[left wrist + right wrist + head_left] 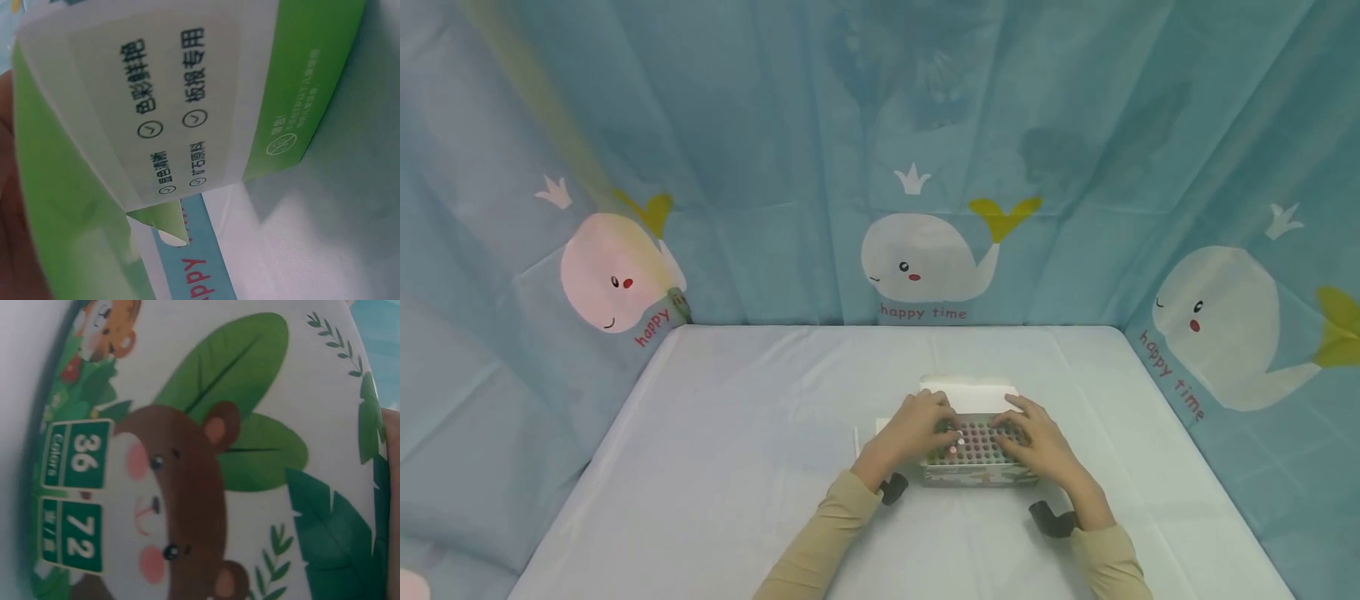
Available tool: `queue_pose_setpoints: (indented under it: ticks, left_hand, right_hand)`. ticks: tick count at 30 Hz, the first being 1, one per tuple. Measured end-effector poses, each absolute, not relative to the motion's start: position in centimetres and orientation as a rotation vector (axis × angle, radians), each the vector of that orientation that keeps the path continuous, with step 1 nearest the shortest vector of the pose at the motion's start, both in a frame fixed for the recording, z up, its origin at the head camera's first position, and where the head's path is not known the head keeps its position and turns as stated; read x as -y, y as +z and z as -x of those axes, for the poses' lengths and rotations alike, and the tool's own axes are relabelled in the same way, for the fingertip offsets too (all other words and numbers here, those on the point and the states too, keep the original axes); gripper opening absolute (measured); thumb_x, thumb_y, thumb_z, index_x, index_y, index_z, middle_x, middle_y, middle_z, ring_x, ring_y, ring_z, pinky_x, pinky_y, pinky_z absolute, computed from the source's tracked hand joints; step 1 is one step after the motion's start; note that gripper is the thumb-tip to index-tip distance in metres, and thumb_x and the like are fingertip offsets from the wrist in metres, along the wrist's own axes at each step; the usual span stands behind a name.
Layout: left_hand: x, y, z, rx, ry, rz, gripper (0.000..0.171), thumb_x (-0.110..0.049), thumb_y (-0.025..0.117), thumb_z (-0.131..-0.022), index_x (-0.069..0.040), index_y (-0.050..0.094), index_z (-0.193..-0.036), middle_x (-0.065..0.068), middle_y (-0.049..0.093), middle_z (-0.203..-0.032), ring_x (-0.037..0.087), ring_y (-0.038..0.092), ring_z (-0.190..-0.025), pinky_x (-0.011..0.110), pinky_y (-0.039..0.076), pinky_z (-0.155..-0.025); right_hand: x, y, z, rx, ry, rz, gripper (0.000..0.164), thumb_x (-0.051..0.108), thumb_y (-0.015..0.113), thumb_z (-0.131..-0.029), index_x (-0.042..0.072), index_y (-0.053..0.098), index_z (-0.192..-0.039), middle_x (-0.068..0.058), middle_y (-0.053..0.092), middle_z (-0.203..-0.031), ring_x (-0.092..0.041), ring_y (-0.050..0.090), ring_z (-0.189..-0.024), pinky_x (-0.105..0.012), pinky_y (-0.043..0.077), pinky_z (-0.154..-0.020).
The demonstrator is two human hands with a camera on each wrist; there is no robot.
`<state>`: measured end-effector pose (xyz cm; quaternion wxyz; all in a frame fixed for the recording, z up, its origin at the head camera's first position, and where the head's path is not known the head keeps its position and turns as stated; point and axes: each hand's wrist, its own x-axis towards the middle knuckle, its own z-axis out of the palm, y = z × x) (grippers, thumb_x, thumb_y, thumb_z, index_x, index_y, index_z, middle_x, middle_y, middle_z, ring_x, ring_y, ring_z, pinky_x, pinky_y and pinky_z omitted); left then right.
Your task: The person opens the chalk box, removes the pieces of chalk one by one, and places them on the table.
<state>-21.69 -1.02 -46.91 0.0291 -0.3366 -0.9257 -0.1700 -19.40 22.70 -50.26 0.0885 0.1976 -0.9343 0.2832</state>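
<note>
A box of coloured chalk (981,475), its printed side towards me, stands on the table with the lid (973,398) up at the back. Rows of stick ends show in the top. Near the left side a pink stick (953,450) and a white stick (961,442) stand proud of the rest. My left hand (913,427) is over the left part, thumb and fingers bent close beside the white stick; I cannot tell whether they pinch it. Over the right part is my right hand (1041,439), thumb and index finger apart above the rows.
A thin white upright edge (856,443) shows left of the box. Black wrist mounts (893,488) sit at both wrists. The white table (737,467) is walled by blue curtains (760,167) with whale prints. A bear print (187,475) covers the box front in the right wrist view.
</note>
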Motion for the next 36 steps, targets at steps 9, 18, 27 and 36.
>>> queue_pose_setpoints:
  ticks: [9, 18, 27, 36]
  left_hand:
    - [0.9, -47.4, 21.6, 2.774, -0.511, 1.028, 0.016, -0.039, 0.057, -0.081, -0.029, 0.066, -0.090, -0.015, 0.049, -0.083, 0.003, 0.040, -0.075, 0.022, 0.032, -0.067]
    - [0.9, -48.0, 21.4, 2.643, -0.578, 0.988, 0.013, -0.036, 0.057, -0.079, -0.028, 0.065, -0.084, -0.015, 0.049, -0.082, 0.003, 0.037, -0.071, 0.025, 0.033, -0.071]
    - [1.1, -47.7, 21.4, 2.434, -0.645, 0.944, 0.011, -0.036, 0.059, -0.078, -0.026, 0.064, -0.079, -0.013, 0.049, -0.078, 0.003, 0.038, -0.068, 0.022, 0.034, -0.065]
    - [1.7, -46.9, 21.4, 2.286, -0.893, 0.907, 0.010, -0.031, 0.063, -0.077, -0.022, 0.063, -0.076, -0.005, 0.054, -0.075, 0.008, 0.049, -0.069, 0.022, 0.038, -0.066]
  right_hand:
    - [-22.7, -50.0, 19.3, 2.816, 0.833, -0.571, 0.023, 0.030, 0.062, -0.079, 0.020, 0.060, -0.099, -0.015, 0.037, -0.132, -0.037, 0.032, -0.120, -0.058, 0.030, -0.089]
    - [-22.5, -50.2, 18.8, 2.792, 0.853, -0.545, 0.022, 0.031, 0.062, -0.080, 0.021, 0.059, -0.099, -0.013, 0.035, -0.134, -0.037, 0.029, -0.122, -0.059, 0.028, -0.090]
    - [-22.6, -50.6, 18.7, 2.739, 0.899, -0.554, 0.019, 0.029, 0.063, -0.079, 0.021, 0.059, -0.097, -0.013, 0.035, -0.134, -0.038, 0.028, -0.122, -0.060, 0.027, -0.089]
    - [-22.6, -50.8, 18.7, 2.743, 0.926, -0.537, 0.018, 0.031, 0.062, -0.079, 0.023, 0.059, -0.096, -0.012, 0.034, -0.135, -0.037, 0.027, -0.123, -0.060, 0.028, -0.088]
